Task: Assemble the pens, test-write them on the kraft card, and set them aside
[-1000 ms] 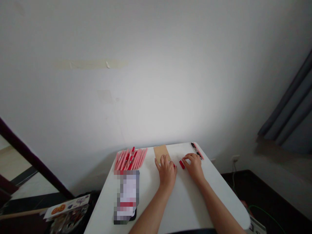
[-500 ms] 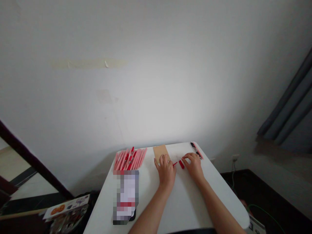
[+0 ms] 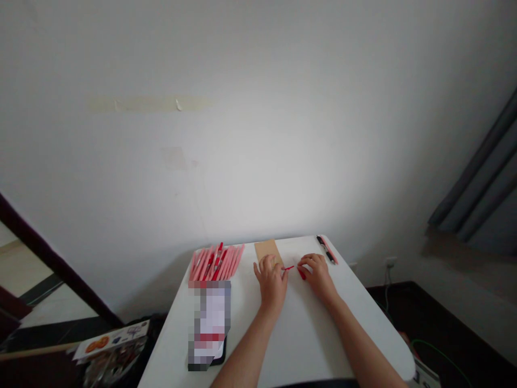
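Observation:
My left hand rests over the near end of a brown card on the white table. Between its thumb and fingers it pinches a thin red pen part, whose tip points right. Just across a small gap, my right hand has its thumb and fingertips closed on a short red pen piece, partly covered by the fingers. To the left lies a row of pink and red pens. Farther right, a black pen and a pink one lie side by side near the table's edge.
A phone with a blurred-out screen lies at the table's left side. The white table stands against a bare wall. Below its left edge is a bag-lined bin with a printed box on top. A dark curtain hangs at right.
My right hand has shifted slightly left, and its fingers now cover part of the short red piece. My left hand has drawn a little to the left, still pinching the thin red part.

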`<state>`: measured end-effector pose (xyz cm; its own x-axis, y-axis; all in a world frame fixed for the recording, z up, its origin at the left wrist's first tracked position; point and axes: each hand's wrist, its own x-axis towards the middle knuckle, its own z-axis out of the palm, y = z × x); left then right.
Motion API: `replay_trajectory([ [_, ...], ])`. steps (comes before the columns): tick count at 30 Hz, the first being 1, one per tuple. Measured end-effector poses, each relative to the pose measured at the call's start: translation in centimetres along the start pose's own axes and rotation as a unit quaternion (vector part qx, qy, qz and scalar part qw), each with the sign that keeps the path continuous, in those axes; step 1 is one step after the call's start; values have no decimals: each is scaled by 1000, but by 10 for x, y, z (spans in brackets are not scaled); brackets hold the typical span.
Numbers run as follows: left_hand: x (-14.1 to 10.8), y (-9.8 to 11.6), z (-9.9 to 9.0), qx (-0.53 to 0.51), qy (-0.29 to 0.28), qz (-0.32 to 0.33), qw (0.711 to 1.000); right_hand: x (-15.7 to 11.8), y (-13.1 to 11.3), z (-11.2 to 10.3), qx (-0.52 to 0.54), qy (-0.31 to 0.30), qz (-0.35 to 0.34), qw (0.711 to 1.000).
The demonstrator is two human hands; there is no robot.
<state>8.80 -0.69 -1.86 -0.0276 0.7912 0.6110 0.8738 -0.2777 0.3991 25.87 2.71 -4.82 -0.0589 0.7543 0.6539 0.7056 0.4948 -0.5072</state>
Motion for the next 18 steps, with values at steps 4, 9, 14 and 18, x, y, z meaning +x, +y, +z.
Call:
replay_trajectory([
  [4, 0, -1, 2, -5, -2, -4, 1000, 0, 5, 3, -5, 2, -2, 1000],
  [9, 0, -3, 4, -9, -5, 0, 1000, -1, 6, 4, -6, -4, -2, 1000],
  [14, 0, -4, 5, -20, -17, 4, 1000, -2, 5, 4, -9, -9, -1, 1000],
  [18, 0, -5, 7, -35, -12, 8, 999, -1, 5, 4, -2, -11, -7, 1000],
])
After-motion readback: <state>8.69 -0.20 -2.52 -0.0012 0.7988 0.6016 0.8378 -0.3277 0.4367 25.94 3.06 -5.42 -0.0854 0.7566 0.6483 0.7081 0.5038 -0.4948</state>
